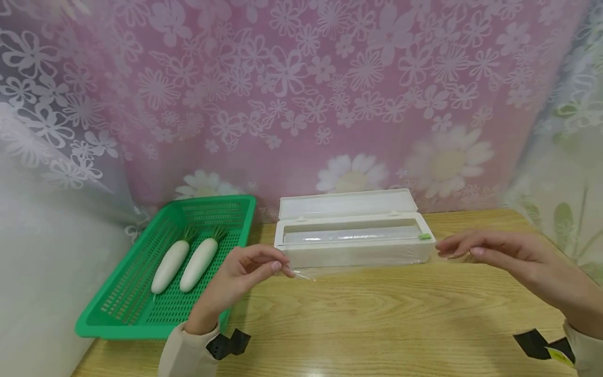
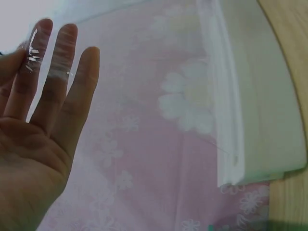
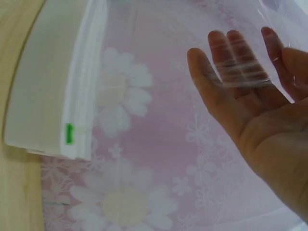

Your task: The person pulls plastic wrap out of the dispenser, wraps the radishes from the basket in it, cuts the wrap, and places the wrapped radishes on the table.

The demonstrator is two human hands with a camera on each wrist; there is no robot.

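Observation:
A white cling film box stands on the table with its lid raised and a film roll inside. Clear cling film spans the space between my hands, in front of the box. My left hand, near the box's left end, pinches one corner of it between thumb and forefinger. Off the right end, my right hand pinches the other side. In the wrist views, film wrinkles lie across the extended fingers of the left hand and the right hand. A green cutter slider sits at the box's right corner.
At the left, a green plastic basket holds two white radishes, one radish beside the other radish. The wooden table extends in front of the box. A pink flowered curtain hangs right behind.

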